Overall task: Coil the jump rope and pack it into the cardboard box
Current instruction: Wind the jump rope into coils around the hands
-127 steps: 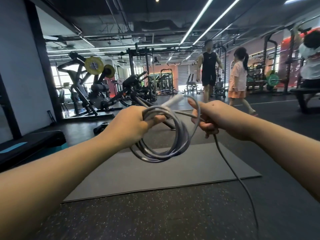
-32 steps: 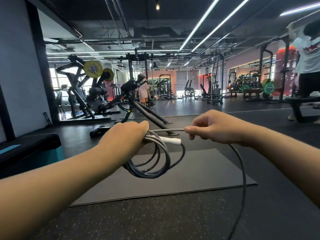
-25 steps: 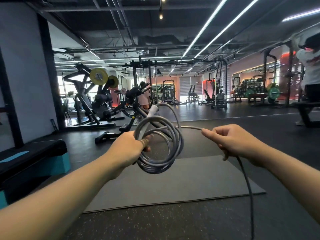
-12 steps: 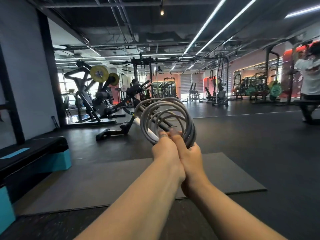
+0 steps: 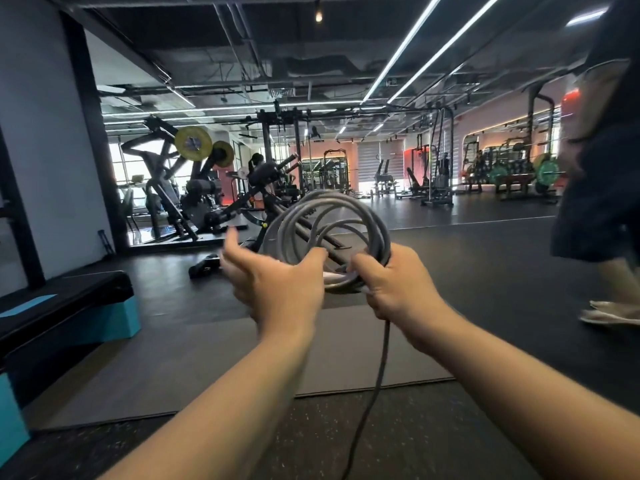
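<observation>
Loose rope tail [image 5: 379, 368] drops toward the floor from under the right hand [image 5: 398, 289], which is clamped on the bottom of the coil [image 5: 332, 237]. Left hand [image 5: 277, 289] is spread, fingers blurred, thumb maybe brushing the loops. Beyond: grey mat [image 5: 207, 358], then machines [image 5: 194, 188].

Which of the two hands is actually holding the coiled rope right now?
The right hand: its fingers are closed around the bottom of the grey rope coil. The left hand is open, fingers spread, beside the coil.
</observation>
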Demonstrator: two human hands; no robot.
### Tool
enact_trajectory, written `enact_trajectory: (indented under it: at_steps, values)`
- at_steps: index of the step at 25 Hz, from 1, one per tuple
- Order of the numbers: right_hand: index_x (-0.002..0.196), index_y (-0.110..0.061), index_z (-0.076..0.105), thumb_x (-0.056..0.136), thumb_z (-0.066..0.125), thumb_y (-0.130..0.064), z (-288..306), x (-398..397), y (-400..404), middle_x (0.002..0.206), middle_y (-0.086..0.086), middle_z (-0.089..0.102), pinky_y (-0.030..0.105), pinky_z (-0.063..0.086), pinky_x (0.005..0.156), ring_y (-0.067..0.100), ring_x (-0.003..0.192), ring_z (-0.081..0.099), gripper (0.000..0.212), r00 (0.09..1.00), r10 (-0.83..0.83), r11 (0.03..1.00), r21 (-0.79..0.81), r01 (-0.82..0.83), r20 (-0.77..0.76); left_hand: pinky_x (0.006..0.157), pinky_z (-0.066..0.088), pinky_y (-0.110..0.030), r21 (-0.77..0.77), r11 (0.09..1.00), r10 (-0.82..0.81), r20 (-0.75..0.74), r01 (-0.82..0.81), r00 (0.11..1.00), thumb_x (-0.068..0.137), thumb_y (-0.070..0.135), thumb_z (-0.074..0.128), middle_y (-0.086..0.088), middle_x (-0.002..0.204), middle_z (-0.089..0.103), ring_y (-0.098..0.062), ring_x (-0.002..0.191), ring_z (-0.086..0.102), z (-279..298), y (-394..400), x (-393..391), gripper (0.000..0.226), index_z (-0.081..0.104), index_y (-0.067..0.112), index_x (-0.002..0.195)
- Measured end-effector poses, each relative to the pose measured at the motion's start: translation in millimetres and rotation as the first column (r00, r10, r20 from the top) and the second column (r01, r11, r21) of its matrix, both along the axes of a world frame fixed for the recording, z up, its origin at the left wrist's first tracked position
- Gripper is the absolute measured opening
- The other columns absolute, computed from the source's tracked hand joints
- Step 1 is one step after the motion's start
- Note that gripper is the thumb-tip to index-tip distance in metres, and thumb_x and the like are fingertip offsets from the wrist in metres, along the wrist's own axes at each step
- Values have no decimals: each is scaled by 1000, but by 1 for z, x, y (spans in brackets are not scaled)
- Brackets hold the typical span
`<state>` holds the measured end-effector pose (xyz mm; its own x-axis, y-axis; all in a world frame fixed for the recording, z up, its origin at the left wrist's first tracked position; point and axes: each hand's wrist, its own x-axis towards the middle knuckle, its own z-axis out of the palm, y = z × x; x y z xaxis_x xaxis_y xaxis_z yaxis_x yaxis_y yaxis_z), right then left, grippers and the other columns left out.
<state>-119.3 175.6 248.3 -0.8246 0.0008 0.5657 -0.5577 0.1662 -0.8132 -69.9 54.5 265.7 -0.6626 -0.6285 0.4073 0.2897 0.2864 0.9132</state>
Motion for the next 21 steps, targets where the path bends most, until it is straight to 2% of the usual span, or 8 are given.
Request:
enact_trajectory:
  at_steps: [1,3,4,5,9,11,16,21]
  values:
    - [58,-14,49,84,62,-18,6,-1,9,42,-9,38,28,28,50,10,44,30,30,1000,0,989,151,4,-24,117,26,-48,-367,927,15,-166,-76,986,71,25,78,-5,160,20,-27,146,24,5,-10,6,99,19,27,151]
    - [61,-13,51,87,65,-19,19,1,22,49,-6,43,29,31,50,11,47,34,30,997,9,902,430,25,-77,122,16,-48,-914,397,-134,-147,-83,980,72,21,73,2,163,24,-19,151,16,29,-19,12,98,20,29,155]
    - [62,-13,53,88,67,-21,26,2,25,53,-5,48,31,33,51,11,49,38,30,995,14,836,547,42,-99,121,21,-44,-989,145,-152,15,37,988,74,22,71,4,158,35,-18,149,24,42,-19,9,92,26,32,153]
    - [62,-15,55,87,70,-23,32,4,27,55,-5,52,30,36,52,11,49,41,30,992,19,766,640,64,-123,114,34,-39,-976,18,-130,213,217,968,75,24,70,4,145,52,-20,139,41,55,-16,5,81,35,34,148]
    - [88,-25,64,76,79,-19,44,14,31,72,0,72,33,52,60,17,62,64,19,984,109,665,746,34,-142,73,57,-33,-675,138,-181,703,725,688,75,16,82,-4,95,76,-19,82,71,79,-12,-22,42,64,19,113]
    - [107,-23,49,75,81,-19,50,18,37,81,10,78,38,55,60,20,60,62,45,985,154,680,732,-46,-80,63,55,-31,-492,194,-261,808,849,528,74,5,83,-13,87,70,-23,75,63,73,-14,-23,31,66,9,100]
    - [112,-20,42,80,82,-17,53,23,52,82,9,69,22,46,58,9,57,51,52,954,298,726,641,-248,31,54,42,-24,-242,236,-470,819,941,328,80,12,81,-2,74,66,-17,67,48,61,-17,-12,26,63,6,98]
    - [104,-13,47,82,81,-36,43,16,56,93,14,52,35,47,71,26,77,49,46,926,377,833,446,-326,-28,45,26,-22,-179,352,-626,685,918,374,78,25,84,5,56,53,-9,47,32,44,-15,-6,30,72,7,98]
